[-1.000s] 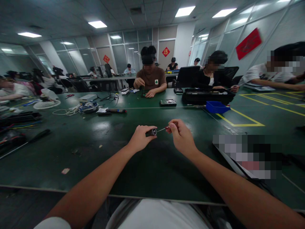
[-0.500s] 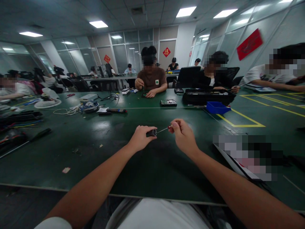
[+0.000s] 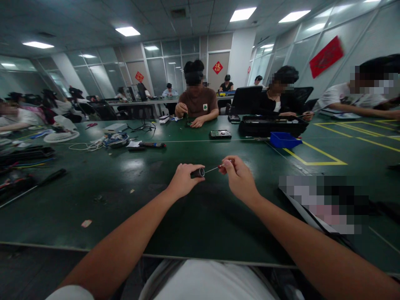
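Above the green table my left hand point(image 3: 183, 180) is closed around a short black cylinder point(image 3: 197, 172) with a ringed round end, perhaps a small flashlight; its kind is not certain. That end faces right. My right hand point(image 3: 239, 175) grips a screwdriver point(image 3: 212, 169) by its reddish handle, which the fingers partly cover. The thin metal shaft points left, and its tip reaches the rim of the cylinder's round end. Whether the tip is inside or only touching, I cannot tell.
On the green table point(image 3: 125, 233) a pixelated flat item point(image 3: 321, 204) lies to the right. Farther back are a blue bin point(image 3: 285, 140), a black tray point(image 3: 271, 126), a hard drive point(image 3: 220, 134) and bundled cables point(image 3: 115, 141). A long black-handled tool point(image 3: 53, 176) lies left. Co-workers sit opposite.
Both hands stay in nearly the same place with the cylinder and the screwdriver. The view shifts very slightly; the right fingers have moved a little on the handle.
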The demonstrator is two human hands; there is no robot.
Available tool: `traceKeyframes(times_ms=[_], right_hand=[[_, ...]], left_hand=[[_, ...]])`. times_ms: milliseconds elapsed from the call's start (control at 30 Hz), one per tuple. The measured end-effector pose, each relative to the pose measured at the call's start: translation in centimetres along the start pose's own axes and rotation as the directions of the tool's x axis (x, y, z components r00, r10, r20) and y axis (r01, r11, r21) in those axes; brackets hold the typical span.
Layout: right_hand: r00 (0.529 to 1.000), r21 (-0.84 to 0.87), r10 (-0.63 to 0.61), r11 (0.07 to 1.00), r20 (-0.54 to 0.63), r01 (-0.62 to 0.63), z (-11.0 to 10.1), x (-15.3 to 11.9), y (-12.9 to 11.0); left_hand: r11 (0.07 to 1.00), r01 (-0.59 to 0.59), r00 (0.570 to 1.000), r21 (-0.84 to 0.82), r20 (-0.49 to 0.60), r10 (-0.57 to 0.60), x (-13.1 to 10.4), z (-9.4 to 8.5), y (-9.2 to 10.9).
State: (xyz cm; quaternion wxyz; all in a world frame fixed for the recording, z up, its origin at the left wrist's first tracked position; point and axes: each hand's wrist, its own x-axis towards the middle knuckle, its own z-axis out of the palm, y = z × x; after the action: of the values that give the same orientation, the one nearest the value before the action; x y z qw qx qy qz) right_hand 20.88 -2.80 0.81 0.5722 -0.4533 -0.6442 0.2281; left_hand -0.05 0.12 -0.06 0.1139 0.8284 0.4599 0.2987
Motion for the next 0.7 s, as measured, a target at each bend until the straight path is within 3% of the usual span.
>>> traceKeyframes(times_ms=[300, 700], right_hand=[[0.996, -0.118, -0.073, 0.990, 0.046, 0.078, 0.04, -0.60, -0.49], [0.996, -0.097, -0.088, 0.991, 0.008, 0.088, -0.04, -0.65, -0.51]], left_hand=[[0.999, -0.010, 1.000, -0.035, 0.004, 0.010, -0.10, -0.03, -0.06], [0.996, 0.027, 1.000, -0.085, -0.013, -0.029, 0.02, 0.01, -0.34]])
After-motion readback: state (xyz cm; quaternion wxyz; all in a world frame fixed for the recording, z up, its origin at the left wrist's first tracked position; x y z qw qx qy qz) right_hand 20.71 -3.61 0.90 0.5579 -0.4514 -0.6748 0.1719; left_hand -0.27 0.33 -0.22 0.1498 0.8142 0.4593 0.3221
